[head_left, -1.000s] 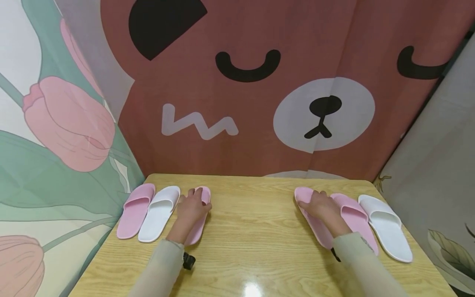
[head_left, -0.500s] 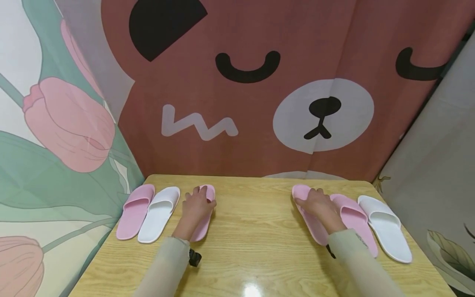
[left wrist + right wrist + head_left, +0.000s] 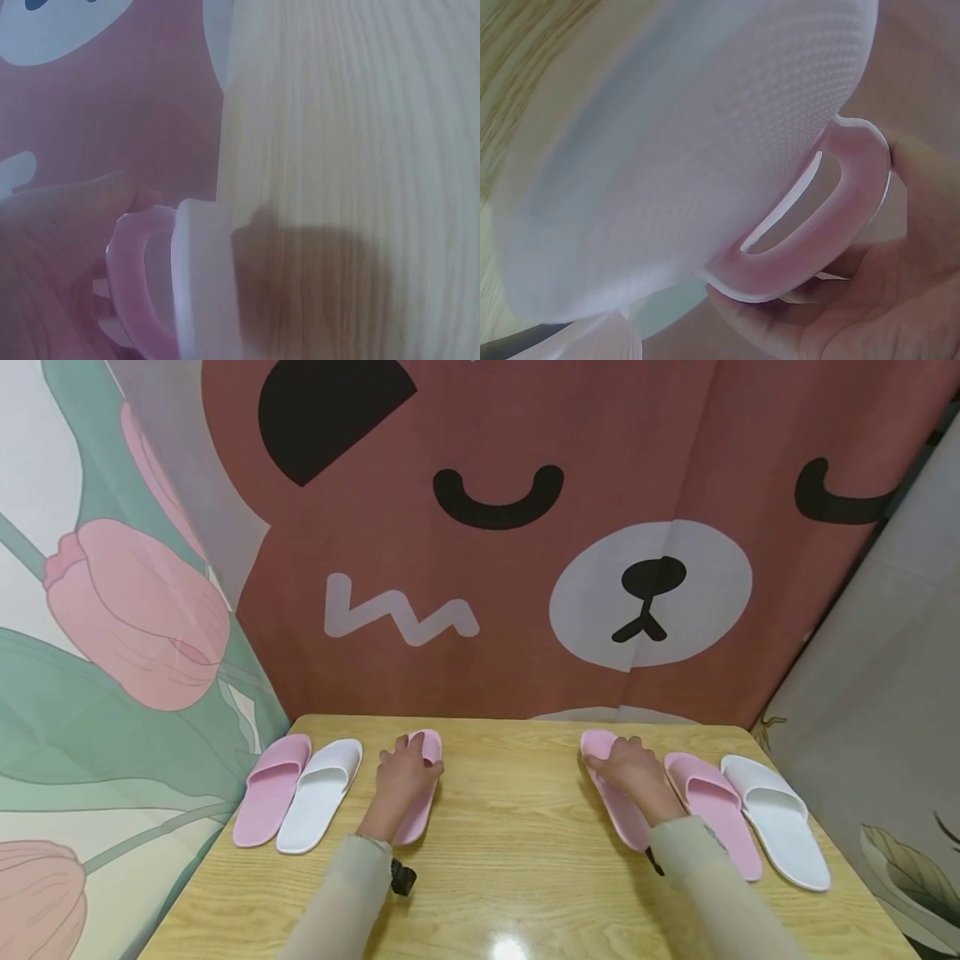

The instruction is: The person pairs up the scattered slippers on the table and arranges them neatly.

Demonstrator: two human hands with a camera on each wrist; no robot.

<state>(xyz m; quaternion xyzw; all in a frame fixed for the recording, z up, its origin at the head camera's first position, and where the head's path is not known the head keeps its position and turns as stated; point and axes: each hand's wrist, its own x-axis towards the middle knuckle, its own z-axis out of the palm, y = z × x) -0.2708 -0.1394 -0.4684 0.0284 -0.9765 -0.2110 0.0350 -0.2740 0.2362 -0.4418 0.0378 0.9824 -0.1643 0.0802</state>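
My left hand (image 3: 405, 774) grips a pink slipper (image 3: 414, 820) over its strap, left of the table's middle. In the left wrist view the thumb side of that hand lies against the strap, with the pale sole edge (image 3: 206, 285) beside the wood. A second pink slipper (image 3: 621, 818) is held by my right hand (image 3: 632, 770), across the table to the right. The right wrist view shows fingers and thumb spanning its strap (image 3: 859, 187), and the dotted insole (image 3: 727, 142) faces the camera. Each hand hides part of its slipper in the head view.
On the left of the wooden table (image 3: 510, 827) lie a pink slipper (image 3: 266, 806) and a white slipper (image 3: 311, 806). Another pink slipper (image 3: 723, 822) and white slipper (image 3: 787, 835) lie at the right. A bear-print curtain (image 3: 510, 668) hangs behind the table.
Both hands have moved inward with their pink slippers, the left one to the right and the right one to the left. A gap has widened beside each neighbouring slipper.
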